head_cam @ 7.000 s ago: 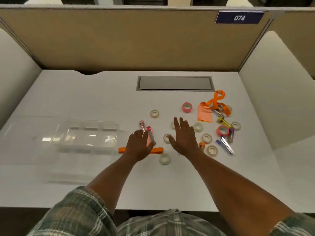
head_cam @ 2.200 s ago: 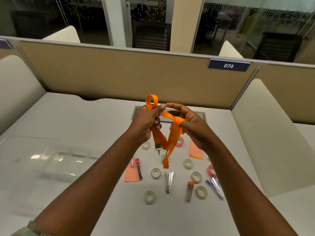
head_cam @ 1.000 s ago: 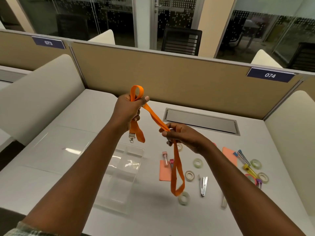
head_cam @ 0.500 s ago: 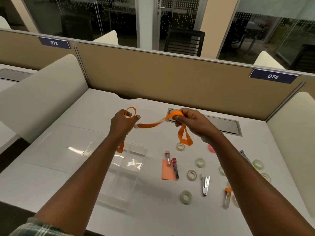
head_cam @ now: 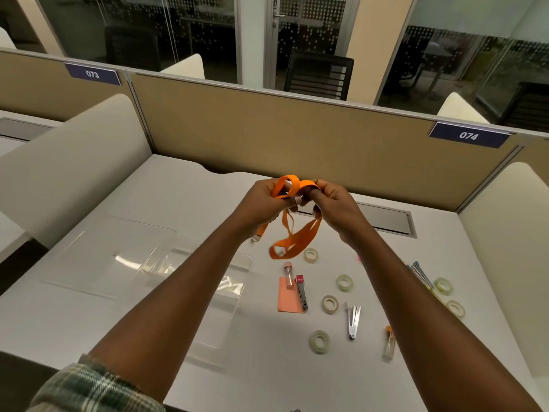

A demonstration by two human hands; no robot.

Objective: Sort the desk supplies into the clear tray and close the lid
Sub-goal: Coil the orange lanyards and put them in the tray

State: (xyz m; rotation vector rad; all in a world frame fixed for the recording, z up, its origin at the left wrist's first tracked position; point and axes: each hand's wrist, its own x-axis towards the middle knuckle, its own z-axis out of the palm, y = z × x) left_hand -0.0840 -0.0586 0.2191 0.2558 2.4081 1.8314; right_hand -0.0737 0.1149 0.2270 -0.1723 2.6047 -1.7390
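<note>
Both hands hold an orange lanyard (head_cam: 292, 242) in the air above the desk. My left hand (head_cam: 261, 205) and my right hand (head_cam: 334, 203) meet at its folded top loops, and the rest hangs below in a loose loop. Its metal clip dangles under my left wrist. The clear tray (head_cam: 240, 264) sits on the desk beneath my left forearm, with its clear lid (head_cam: 89, 260) lying flat to the left. Several tape rolls (head_cam: 330, 304), an orange sticky pad (head_cam: 288, 301), small tubes and a metal clip (head_cam: 353, 321) lie scattered to the right.
A tan partition (head_cam: 297, 138) closes the back of the desk, with white side dividers (head_cam: 68, 165) left and right. A grey cable hatch (head_cam: 386, 218) is set in the desk behind my right hand. More pens and tape rolls (head_cam: 443, 286) lie at the far right.
My hands have come together, folding the stretched lanyard into loops. The hanging part has bunched up below them. The view has shifted little since half a second ago.
</note>
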